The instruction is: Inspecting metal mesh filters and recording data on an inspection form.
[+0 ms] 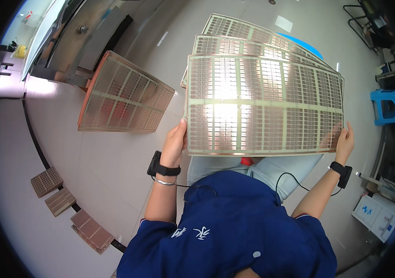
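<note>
1. Three flat gridded panels at least, fanned: front panel (264, 104) above the lap, second panel (234, 46) and third panel (241, 26) showing past its far edge.
2. Two hands, both holding: left hand (176, 141) grips the front panel's left edge near its near-left corner; right hand (344, 141) grips the right edge near its near-right corner.
3. Front panel blocks most of the panels behind; glare washes out part of its grid.
4. One blue rounded thing (306, 44) pokes out past the stack's far-right edge, mostly hidden.
5. One copper-edged panel (128, 99), semi-see-through, stands tilted left of the stack, beside a metal cabinet (79, 34).
6. Three small boards in a row: grid board (47, 181), tan board (60, 202), reddish board (92, 230).
7. One blue stool (386, 107) right, on smooth pale floor (128, 171).
8. Two black wristbands, left (168, 170) and right (337, 168); one shiny bangle (165, 182).
</note>
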Action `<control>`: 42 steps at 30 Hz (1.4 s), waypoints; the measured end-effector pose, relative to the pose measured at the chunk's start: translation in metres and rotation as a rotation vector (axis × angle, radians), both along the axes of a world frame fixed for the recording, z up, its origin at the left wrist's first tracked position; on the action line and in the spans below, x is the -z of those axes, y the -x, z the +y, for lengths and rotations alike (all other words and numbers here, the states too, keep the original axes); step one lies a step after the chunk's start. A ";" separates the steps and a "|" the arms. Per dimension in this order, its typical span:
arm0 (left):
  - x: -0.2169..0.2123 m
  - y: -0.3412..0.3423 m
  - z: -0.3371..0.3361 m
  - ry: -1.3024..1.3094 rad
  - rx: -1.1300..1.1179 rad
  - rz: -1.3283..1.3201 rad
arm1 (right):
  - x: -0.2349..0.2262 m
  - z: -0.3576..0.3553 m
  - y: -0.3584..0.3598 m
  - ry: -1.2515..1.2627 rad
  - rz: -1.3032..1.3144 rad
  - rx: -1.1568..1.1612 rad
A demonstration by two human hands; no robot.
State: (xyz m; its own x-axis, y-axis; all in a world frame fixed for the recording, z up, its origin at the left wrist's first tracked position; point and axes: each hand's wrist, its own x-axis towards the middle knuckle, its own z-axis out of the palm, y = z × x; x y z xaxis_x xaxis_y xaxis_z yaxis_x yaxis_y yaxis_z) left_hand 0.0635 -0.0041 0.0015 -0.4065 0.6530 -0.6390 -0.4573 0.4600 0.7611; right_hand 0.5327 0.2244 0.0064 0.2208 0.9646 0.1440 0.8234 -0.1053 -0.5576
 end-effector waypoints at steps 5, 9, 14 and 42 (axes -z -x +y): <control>-0.001 -0.013 0.010 -0.166 -0.101 -0.068 | -0.005 0.002 0.002 -0.071 0.039 -0.043; 0.000 -0.017 0.008 -0.213 -0.162 -0.123 | -0.013 0.001 0.007 0.021 0.114 0.008; -0.010 -0.023 0.014 -0.201 -0.225 -0.050 | -0.013 0.000 0.008 -0.088 0.219 0.023; 0.034 0.048 -0.019 -0.200 -0.352 0.606 | -0.105 -0.039 0.050 0.263 0.840 -0.313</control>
